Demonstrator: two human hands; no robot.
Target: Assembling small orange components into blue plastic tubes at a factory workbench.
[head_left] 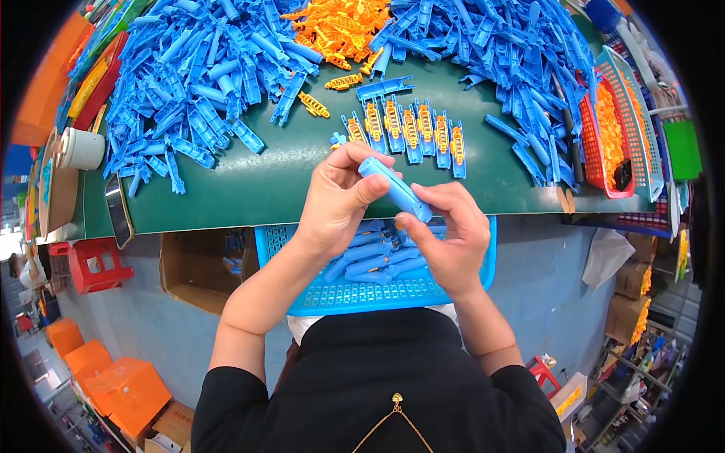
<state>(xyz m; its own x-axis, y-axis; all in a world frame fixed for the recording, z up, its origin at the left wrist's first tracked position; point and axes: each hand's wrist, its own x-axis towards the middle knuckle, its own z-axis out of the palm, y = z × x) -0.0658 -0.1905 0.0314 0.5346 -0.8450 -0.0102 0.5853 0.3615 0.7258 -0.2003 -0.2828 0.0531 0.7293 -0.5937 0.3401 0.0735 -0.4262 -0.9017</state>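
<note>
your left hand (338,195) pinches the upper end of a closed blue plastic case (396,189) between thumb and fingertips, and your right hand (451,235) pinches its lower end, thumb pressed on the seam, so the case hangs slanted in the air just past the near edge of the green worktop (249,181), over the light blue basket (393,291) on your lap; the step in hand looks like pressing two halves shut, and whether the seam is fully seated you cannot tell from here; the basket already holds several closed cases, so the next move would call for a firm squeeze along the length and then a drop straight down into it; beyond your fingers, near the middle of the worktop, a row of open blue halves (411,128) lies side by side, each with an orange insert, ready to be capped; loose blue halves are heaped along the far edge and toward both far corners, an orange pile (340,26) sits at the far edge, and a red basket (604,136) of orange parts stands at the right edge
</note>
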